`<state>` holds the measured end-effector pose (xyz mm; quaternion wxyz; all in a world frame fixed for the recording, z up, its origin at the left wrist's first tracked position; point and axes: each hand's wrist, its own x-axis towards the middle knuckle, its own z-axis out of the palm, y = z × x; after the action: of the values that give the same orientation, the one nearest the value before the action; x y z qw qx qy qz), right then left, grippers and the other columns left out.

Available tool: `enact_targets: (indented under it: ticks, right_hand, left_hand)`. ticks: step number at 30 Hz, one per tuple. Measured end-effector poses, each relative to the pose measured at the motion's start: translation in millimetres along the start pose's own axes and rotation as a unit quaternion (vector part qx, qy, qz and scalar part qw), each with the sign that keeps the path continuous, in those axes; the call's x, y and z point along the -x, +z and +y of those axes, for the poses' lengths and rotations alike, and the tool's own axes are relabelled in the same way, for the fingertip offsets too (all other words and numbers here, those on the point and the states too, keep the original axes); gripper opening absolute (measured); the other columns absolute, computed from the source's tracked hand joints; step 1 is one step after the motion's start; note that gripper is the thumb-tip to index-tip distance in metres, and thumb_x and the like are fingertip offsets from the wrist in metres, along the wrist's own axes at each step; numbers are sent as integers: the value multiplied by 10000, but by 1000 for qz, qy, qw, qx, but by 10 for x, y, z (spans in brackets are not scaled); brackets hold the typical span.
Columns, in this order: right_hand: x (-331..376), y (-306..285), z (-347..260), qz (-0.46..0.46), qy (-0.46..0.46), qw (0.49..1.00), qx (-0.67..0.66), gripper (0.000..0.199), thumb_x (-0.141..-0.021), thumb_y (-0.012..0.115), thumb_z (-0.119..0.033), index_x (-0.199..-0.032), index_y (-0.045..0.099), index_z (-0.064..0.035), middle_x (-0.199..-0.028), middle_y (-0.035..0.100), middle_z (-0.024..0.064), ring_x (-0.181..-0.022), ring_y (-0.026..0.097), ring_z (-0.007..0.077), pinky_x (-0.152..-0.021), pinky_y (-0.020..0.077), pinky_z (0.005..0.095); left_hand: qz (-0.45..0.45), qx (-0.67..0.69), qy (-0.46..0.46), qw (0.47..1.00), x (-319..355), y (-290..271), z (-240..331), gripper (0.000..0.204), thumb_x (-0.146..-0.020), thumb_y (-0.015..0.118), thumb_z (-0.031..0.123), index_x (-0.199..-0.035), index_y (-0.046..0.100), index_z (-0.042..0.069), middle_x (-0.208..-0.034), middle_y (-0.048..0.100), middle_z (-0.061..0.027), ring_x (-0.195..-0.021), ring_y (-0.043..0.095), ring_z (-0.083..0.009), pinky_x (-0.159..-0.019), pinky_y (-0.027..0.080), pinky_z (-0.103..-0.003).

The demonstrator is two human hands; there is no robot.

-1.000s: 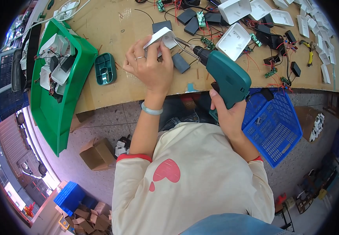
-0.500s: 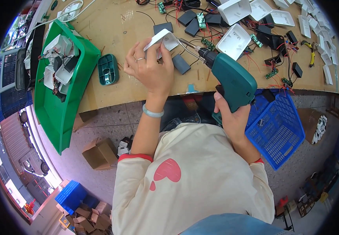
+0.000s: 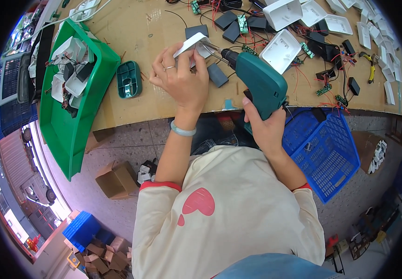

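My left hand point(image 3: 182, 86) holds a small white plastic case point(image 3: 191, 43) above the table, tilted, its open side turned toward the right. My right hand point(image 3: 267, 130) grips the handle of a green pistol-shaped soldering gun point(image 3: 262, 83), with the index finger near the trigger. The gun's thin metal tip and a slim feed tube beside it reach into the case. What the tip touches inside is hidden by the case wall and my fingers. Dark grey rectangular blocks point(image 3: 217, 75) lie on the table just beyond my left hand.
A green bin point(image 3: 47, 139) with white cases and wired parts stands left, beside a dark green compartment box point(image 3: 129, 86). White cases point(image 3: 281, 51), circuit boards, red wires and yellow-handled pliers point(image 3: 371, 72) cover the right side. A blue basket point(image 3: 336, 158) sits below the table edge.
The soldering gun and my right hand have moved left, bringing the tip deeper into the white case. My left hand still holds the case, shifted slightly right in the view.
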<state>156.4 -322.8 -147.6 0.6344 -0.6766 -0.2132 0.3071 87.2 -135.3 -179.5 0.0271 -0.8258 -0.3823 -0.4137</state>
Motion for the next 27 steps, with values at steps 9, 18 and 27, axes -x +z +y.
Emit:
enact_targets:
  ticks: [9, 18, 27]
  right_hand:
    - [-46, 45, -27, 1, 8, 1000, 5, 171, -955, 678, -43, -1105, 667, 39, -856, 662, 20, -616, 549, 56, -548, 433, 233]
    - [-28, 33, 24, 4, -1, 1000, 24, 142, -955, 682, -44, -1067, 672, 43, -804, 650, 13, -609, 549, 57, -548, 431, 235]
    - [-18, 44, -16, 10, 9, 1000, 0, 159, -950, 687, -41, -1079, 673, 52, -812, 657, 16, -610, 550, 58, -548, 434, 236]
  left_hand:
    - [1, 4, 1, 1000, -3, 7, -2, 50, -809, 779, 174, -836, 758, 137, -1154, 684, 9, -1141, 540, -264, -957, 312, -458]
    - [3, 4, 3, 1000, -7, 14, -4, 58, -809, 780, 175, -838, 754, 132, -1149, 686, 10, -1143, 551, -256, -925, 318, -445]
    - [2, 3, 5, 1000, -8, 19, -7, 55, -807, 782, 174, -830, 752, 134, -1142, 683, 20, -1138, 556, -251, -914, 318, -439]
